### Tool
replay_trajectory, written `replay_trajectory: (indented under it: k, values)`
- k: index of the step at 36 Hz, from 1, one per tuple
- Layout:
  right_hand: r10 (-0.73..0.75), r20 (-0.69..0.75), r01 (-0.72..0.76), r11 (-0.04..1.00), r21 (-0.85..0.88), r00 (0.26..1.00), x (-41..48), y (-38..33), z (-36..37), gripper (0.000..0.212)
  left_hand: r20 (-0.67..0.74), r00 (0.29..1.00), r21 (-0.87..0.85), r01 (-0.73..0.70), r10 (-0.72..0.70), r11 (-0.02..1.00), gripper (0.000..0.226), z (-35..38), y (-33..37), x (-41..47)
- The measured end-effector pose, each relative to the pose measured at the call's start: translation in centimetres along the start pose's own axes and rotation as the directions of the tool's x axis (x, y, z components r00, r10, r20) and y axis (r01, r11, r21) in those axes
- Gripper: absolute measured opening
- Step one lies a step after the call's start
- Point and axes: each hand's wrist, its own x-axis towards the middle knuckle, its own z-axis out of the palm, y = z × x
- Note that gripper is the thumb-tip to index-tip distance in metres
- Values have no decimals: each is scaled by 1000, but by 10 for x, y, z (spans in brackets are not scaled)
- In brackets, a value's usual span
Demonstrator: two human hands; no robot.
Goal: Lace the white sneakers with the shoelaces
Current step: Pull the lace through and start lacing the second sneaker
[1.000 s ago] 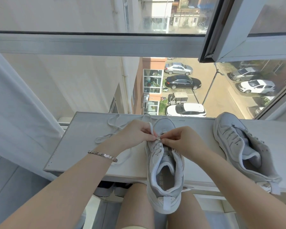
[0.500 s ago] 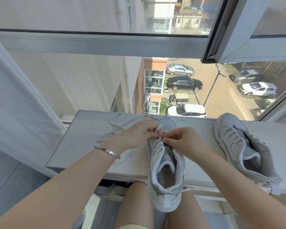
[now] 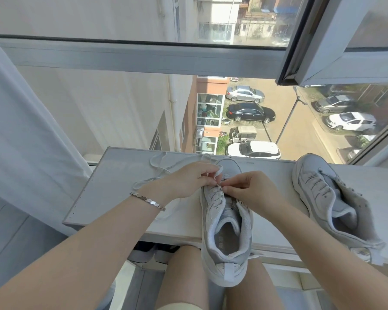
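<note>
sneaker [image 3: 227, 240] lengthwise, toe pointing away, heel nearest

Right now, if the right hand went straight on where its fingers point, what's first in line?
Likely the left hand, fingertips pinching the shoelace over the middle sneaker; almost touching, depth unclear.

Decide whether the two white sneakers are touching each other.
Apart. The head view shows bare shelf between the centre sneaker and the sneaker at right.
</note>
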Motion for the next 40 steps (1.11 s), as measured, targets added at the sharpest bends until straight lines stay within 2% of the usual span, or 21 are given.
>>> replay_trajectory:
  k: [5, 13, 20, 25, 31, 36, 40]
  values:
    - [4, -1, -4, 999, 36, 1000, -1, -3, 0, 20, 9, 1000, 33, -11, 11, 999, 9, -2, 0, 3]
    - [5, -1, -4, 996, 84, 1000, -3, -4, 0, 24, -214, 967, 36, -133, 137, 991, 6, 7, -4, -2]
    - [2, -5, -2, 997, 83, 1000, -3, -4, 0, 23, -360, 902, 55, -234, 237, 971, 10, 18, -5, -12]
    - [12, 0, -12, 997, 76, 1000, 0, -1, 2, 21, -347, 889, 117, -275, 299, 954, 18, 23, -9, -14]
    - [20, 22, -23, 994, 111, 1000, 1, 0, 4, 17, -412, 883, 39, -228, 224, 973, 10, 30, -11, -16]
    - [53, -4, -51, 976, 213, 999, 1, 3, 5, 20, -385, 864, 214, -257, 323, 943, 14, 36, 0, -10]
    - [66, 18, -68, 963, 261, 998, 1, 3, 4, 19, -375, 870, 205, -259, 320, 944, 13, 33, -4, -9]
